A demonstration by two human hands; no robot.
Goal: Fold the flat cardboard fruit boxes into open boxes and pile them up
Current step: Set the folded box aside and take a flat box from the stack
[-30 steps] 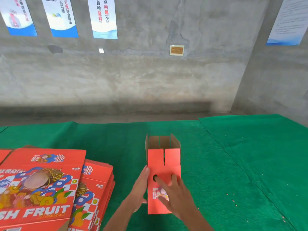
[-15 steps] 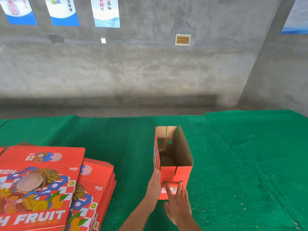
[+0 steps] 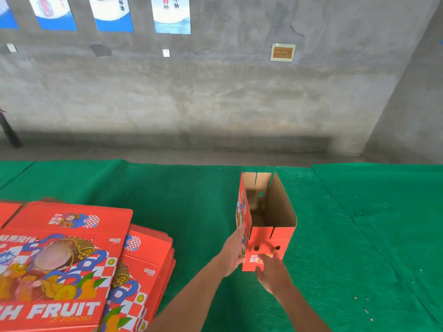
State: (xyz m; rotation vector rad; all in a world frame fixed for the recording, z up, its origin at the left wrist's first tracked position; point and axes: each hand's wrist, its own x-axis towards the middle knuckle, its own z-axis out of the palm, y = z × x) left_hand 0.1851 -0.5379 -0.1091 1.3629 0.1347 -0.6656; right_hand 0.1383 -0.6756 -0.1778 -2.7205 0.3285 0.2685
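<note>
The tall red cardboard fruit box [image 3: 268, 226], folded up and open at the top, stands upright on the green felt-like table cover [image 3: 191, 188], and I place everything else from it. To its left, well apart, lies the pile of flat red printed fruit-box blanks [image 3: 79, 267], the top one showing a cartoon figure and the words "FRUIT" in white; a second, lower pile peeks out from under its right edge, nearer the box. Nothing lies between that pile and the box except my own left forearm. Behind the box runs the bare grey concrete wall [image 3: 215, 97], with blue-and-white posters [image 3: 171, 15] along its top and a small framed plaque [image 3: 282, 52] above and slightly right of the box. To the right of the box a seam in the green cover runs diagonally.

Inside the box I see only bare brown cardboard walls, slits in the rim and a round finger hole in the far panel.

My left hand [image 3: 233, 252] lies flat against the box's left printed side, fingers straight. My right hand [image 3: 271, 271] touches the near red panel low down, fingers loosely extended, gripping nothing.
</note>
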